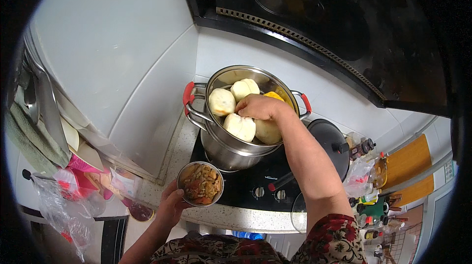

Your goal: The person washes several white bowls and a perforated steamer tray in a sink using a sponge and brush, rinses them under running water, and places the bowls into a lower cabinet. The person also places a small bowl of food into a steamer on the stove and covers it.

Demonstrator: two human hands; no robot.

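My left hand (172,202) holds a small metal bowl (180,178) of cooked food with reddish and brown pieces, in front of the stove's left side. A steel steamer pot (236,155) with red-sleeved handles stands on the black cooktop. My right hand (260,106) reaches inside it, fingers curled onto the far edge of a pale steamed bun (239,127); the fingertips are partly hidden. Around it lie another bun (222,101) at the left, one at the back (245,89), and a larger pale one (268,131) partly under my wrist. Something yellow (274,96) shows behind my hand.
A dark lidded pan (328,146) sits right of the pot, its handle toward me. A glass lid (298,212) lies at the counter's front edge. Bottles (363,148) and bags crowd the right. The range hood (313,42) overhangs; utensils (46,94) hang at the left.
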